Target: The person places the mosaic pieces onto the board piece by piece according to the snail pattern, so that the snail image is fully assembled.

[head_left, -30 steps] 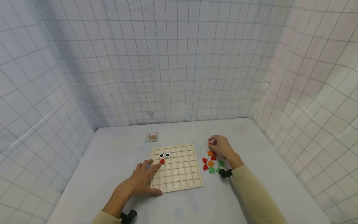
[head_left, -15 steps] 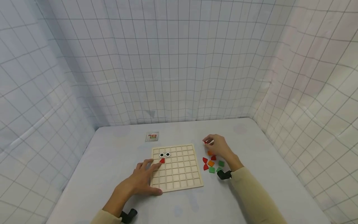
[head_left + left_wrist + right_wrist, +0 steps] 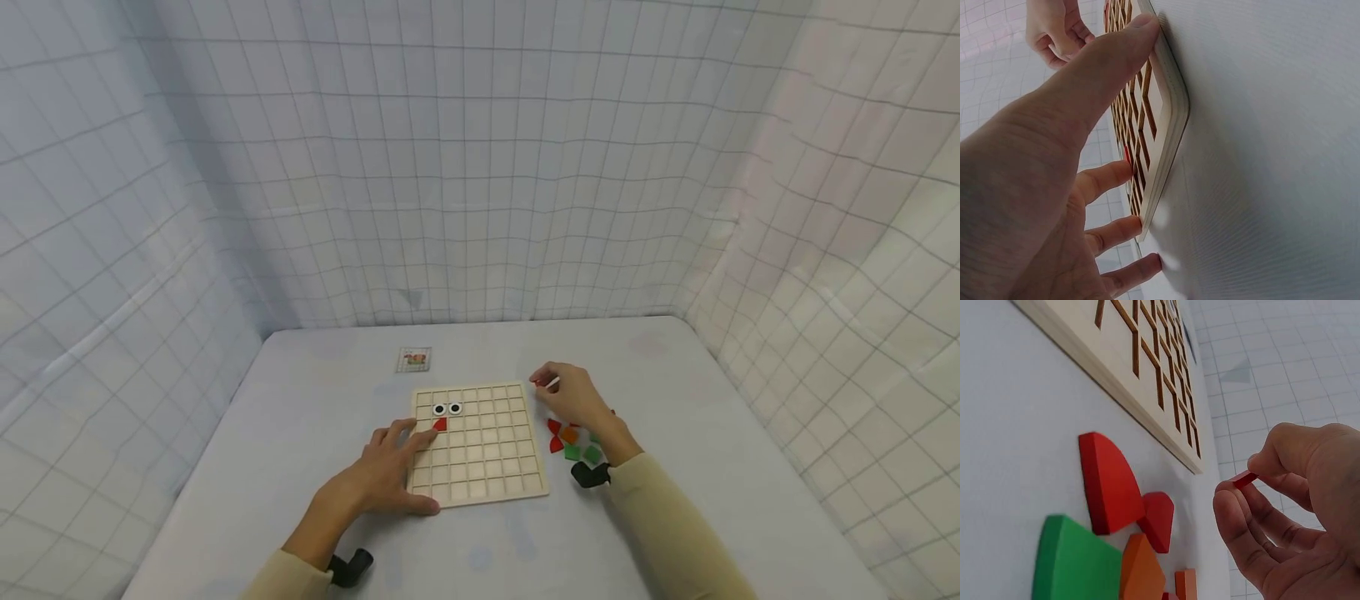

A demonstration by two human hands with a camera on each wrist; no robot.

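The right grip (image 3: 573, 395) has neared the board (image 3: 489, 454), a red piece (image 3: 1245, 479) pinched at its tip, the left grip (image 3: 382, 475) wide.

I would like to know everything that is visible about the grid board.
The grid board is pale, flat and roughly square, and looks like wood; brown-sided lines divide it into square cells, inside a plain border. It lies flat on the white table, slightly turned in the head view. Two eye pieces sit side by side in neighbouring cells, with a red piece just below the left one. The left hand touches it, thumb at the near edge, fingers at the left side.
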